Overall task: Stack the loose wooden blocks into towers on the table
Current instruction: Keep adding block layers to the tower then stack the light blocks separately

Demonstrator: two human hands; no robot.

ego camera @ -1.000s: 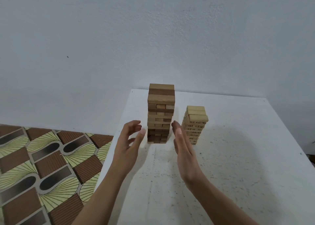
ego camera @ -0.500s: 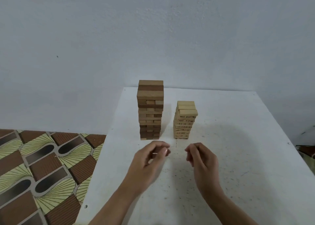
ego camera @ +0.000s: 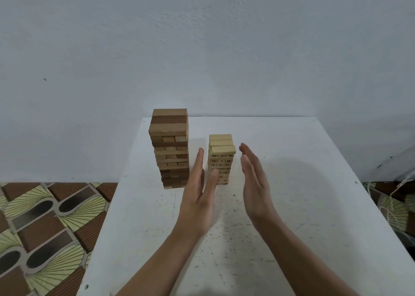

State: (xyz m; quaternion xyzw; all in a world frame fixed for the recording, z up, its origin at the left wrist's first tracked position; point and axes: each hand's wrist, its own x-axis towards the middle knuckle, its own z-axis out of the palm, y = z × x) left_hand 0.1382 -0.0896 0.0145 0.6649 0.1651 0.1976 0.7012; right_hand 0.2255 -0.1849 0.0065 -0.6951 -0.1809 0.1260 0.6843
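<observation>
White table (ego camera: 292, 183) against a bare pale wall (ego camera: 202, 49), patterned floor tiles (ego camera: 45, 217) beyond the table's left edge. Short pale block tower (ego camera: 221, 160) stands upright at mid-table, long axis vertical, its top blocks slightly askew. Taller, darker tower (ego camera: 170, 147) stands just left of it, a narrow gap between them. Both hands are flat with fingers straight, palms facing each other, holding nothing. Left hand (ego camera: 198, 197) reaches into that gap, thumb crossing the short tower's lower left edge; contact unclear. Right hand (ego camera: 253, 183) is to its right, visibly apart. Left is nearer. Likely next: press inward to square the sides without brushing the taller tower. No loose blocks in view.
</observation>
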